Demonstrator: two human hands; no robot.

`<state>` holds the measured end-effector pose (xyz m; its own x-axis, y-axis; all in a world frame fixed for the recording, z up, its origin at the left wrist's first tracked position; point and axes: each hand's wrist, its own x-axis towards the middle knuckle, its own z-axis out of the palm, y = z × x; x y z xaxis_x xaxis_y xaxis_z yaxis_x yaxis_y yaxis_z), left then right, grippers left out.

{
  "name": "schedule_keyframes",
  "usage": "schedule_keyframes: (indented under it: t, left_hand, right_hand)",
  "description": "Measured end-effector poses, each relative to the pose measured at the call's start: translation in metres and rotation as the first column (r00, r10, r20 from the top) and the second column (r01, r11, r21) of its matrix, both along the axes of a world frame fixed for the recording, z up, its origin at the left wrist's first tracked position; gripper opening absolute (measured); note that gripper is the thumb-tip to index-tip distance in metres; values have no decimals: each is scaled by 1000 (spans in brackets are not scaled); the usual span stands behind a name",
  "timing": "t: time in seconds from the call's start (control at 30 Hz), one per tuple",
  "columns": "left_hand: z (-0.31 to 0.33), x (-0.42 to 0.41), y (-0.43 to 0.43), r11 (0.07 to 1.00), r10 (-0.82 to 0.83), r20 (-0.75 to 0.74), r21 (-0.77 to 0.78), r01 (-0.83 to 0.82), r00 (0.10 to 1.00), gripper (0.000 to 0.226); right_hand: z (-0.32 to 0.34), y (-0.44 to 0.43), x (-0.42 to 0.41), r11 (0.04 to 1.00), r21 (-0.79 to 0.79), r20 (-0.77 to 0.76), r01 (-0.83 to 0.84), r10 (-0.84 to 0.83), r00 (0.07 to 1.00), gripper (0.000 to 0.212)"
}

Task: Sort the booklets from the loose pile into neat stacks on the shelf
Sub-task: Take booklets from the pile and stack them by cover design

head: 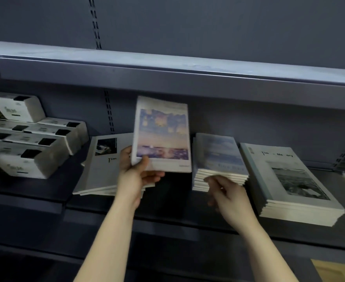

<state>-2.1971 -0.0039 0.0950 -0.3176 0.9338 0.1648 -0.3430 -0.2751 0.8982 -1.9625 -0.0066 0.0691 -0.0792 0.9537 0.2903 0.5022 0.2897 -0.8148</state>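
The left hand (136, 174) pinches the pastel-cover booklet (162, 135) at its lower left corner, long axis upright, above the shelf (167, 210) between the loose pile (104, 167) and the blue-cover stack (220, 157) to its right, where the nearer right hand (226, 196) hovers, fingers loosely curled and empty

Dark grey shelf (173, 200). At the left end, white boxes (31, 137) piled in layers. Near the middle, a loose pile of grey booklets (102, 171), fanned out; just right, a squared bluish stack (220, 157); toward the right end, a larger grey stack (293, 184), neat.
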Motion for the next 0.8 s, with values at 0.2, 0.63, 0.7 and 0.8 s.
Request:
schedule_keyframes:
  t: [0.2, 0.63, 0.7, 0.8]
  left_hand:
    - [-8, 68, -2, 969, -247, 50, 19, 246, 968, 41]
    - [-37, 87, 16, 997, -69, -712, -30, 68, 699, 19]
    - [-52, 82, 20, 999, 11, -851, -12, -41, 526, 23]
    - [-70, 79, 25, 987, 4, -977, -30, -156, 215, 24]
  right_hand:
    - [33, 2, 21, 999, -37, -308, -17, 5, 951, 24]
    - [30, 20, 74, 978, -153, -506, 143, -201, 838, 16]
    - [32, 27, 81, 970, -197, -509, 145, -227, 831, 13]
    - [34, 38, 87, 963, -235, -494, 132, -235, 837, 14]
